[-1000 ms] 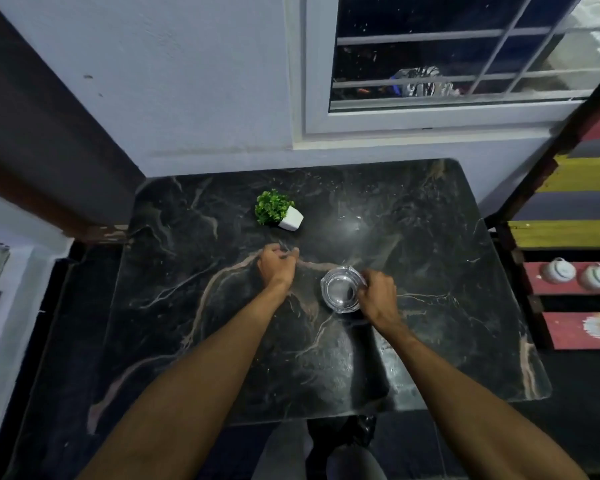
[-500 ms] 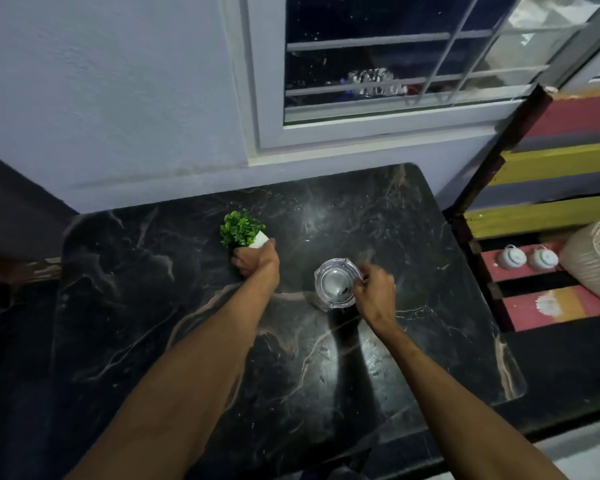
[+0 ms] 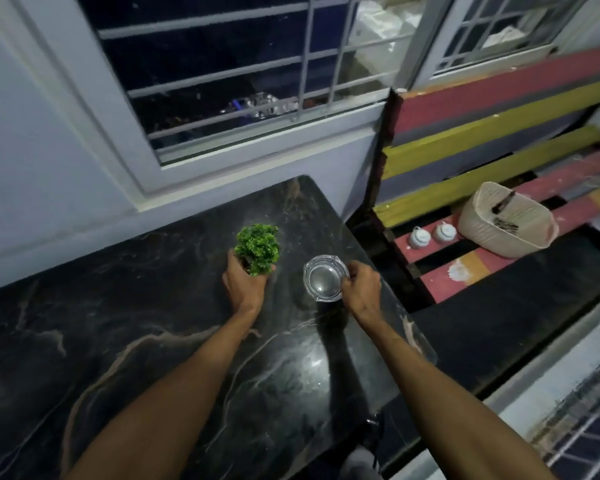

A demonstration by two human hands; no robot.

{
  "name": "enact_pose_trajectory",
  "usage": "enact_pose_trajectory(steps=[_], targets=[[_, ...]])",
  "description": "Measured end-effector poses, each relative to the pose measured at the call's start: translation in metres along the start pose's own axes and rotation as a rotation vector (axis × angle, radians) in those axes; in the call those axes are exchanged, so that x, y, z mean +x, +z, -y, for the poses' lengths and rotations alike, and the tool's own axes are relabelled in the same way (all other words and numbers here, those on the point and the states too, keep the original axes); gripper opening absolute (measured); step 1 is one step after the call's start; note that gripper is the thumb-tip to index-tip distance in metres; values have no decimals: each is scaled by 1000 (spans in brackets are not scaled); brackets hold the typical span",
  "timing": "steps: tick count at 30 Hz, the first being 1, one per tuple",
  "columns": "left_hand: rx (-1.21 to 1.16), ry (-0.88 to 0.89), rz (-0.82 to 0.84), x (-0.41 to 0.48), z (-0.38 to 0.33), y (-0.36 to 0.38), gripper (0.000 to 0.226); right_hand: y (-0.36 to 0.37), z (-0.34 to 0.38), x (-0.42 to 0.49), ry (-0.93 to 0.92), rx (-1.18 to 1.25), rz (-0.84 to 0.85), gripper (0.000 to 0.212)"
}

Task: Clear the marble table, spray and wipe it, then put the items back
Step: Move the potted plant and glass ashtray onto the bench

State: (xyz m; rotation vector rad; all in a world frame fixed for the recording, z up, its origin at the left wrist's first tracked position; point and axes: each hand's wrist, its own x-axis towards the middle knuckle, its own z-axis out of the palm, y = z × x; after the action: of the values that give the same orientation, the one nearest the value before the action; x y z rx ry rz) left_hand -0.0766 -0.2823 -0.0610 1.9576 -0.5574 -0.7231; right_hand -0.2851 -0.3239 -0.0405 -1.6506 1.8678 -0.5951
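Note:
A small green potted plant (image 3: pixel 258 248) is held above the black marble table (image 3: pixel 125 341). My left hand (image 3: pixel 243 284) grips its pot from below, and the pot itself is hidden by my fingers and the leaves. A clear glass ashtray (image 3: pixel 321 280) is tilted up off the table near its right edge. My right hand (image 3: pixel 360 285) pinches the ashtray's right rim.
A striped red, yellow and grey wooden bench (image 3: pixel 492 140) stands right of the table. On its seat are two small white lidded jars (image 3: pixel 430 234) and a cream woven basket (image 3: pixel 506 221). A barred window (image 3: pixel 243 74) and a white wall lie behind the table.
My left hand went from the bare tabletop to the plant, gripped it and lifted it. My right hand raised the ashtray. The view swung right toward the bench.

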Motion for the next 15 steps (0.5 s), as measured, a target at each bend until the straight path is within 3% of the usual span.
enact_pose_trajectory(steps=[3,8,15], targets=[[4,60,104,-29,-21,63,75,-48,-43,30,47,24,-50,17],[84,124,224,-88,-43,191,50,-130,-144,97,134,53,-101,17],[103,93,344,-170,-41,382,37,-211,-314,195,372,79,-179,26]])
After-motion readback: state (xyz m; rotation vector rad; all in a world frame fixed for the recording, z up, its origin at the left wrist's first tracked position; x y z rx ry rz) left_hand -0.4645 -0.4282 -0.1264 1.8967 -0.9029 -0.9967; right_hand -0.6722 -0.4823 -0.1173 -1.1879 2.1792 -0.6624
